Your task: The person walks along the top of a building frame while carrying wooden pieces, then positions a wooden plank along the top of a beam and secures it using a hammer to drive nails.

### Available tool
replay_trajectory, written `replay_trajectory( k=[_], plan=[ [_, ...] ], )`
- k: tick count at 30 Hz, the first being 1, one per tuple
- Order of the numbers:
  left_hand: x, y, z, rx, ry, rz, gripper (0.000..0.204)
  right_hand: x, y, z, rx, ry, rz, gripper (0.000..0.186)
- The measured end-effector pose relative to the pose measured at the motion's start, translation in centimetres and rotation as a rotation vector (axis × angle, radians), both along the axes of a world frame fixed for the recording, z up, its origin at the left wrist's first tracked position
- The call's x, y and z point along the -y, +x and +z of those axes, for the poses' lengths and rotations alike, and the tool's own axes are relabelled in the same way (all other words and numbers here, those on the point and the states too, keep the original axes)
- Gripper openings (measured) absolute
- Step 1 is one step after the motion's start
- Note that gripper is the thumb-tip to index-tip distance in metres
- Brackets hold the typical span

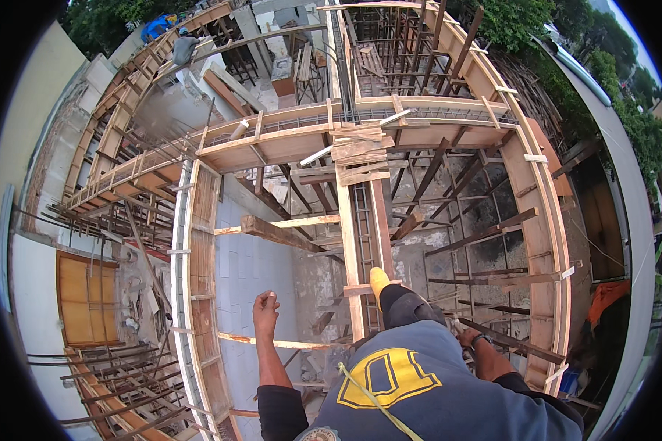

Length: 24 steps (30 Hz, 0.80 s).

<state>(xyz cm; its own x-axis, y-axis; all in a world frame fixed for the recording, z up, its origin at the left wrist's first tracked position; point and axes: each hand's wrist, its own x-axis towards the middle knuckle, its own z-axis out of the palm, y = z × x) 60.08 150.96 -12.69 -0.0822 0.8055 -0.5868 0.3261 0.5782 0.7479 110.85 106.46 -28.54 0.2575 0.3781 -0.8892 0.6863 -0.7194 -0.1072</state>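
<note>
Beside the knee (413, 310), right hand (469, 339) unclear

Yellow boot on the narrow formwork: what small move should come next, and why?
Probably bring the left hand to a firm support before stepping: it is raised in the air, while the yellow boot appears to rest on narrow formwork with open gaps on both sides.
</note>
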Motion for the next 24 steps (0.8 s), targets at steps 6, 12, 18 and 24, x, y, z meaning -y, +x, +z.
replay_trajectory(
  k=[6, 12, 18, 24],
  plan=[
    [-8.8, 2.6, 1.1, -0.055, -0.149, 0.068, 0.058, -21.7, 8.5, 10.2, -0.003, 0.449, -0.723, 0.039],
    [-17.3, 3.7, -1.6, -0.054, -0.175, 0.293, 0.077, -35.4, 11.0, 12.5, -0.071, 0.582, -0.848, 0.039],
    [-24.4, 3.7, -6.0, -0.146, -0.196, 0.595, 0.1, -41.6, 11.1, 9.0, 0.015, 0.23, -0.447, 0.049],
    [-27.6, 6.2, -9.2, -0.18, -0.219, 0.692, 0.089, -41.8, 12.6, 2.0, 0.085, -0.035, -0.115, 0.06]
  ],
)
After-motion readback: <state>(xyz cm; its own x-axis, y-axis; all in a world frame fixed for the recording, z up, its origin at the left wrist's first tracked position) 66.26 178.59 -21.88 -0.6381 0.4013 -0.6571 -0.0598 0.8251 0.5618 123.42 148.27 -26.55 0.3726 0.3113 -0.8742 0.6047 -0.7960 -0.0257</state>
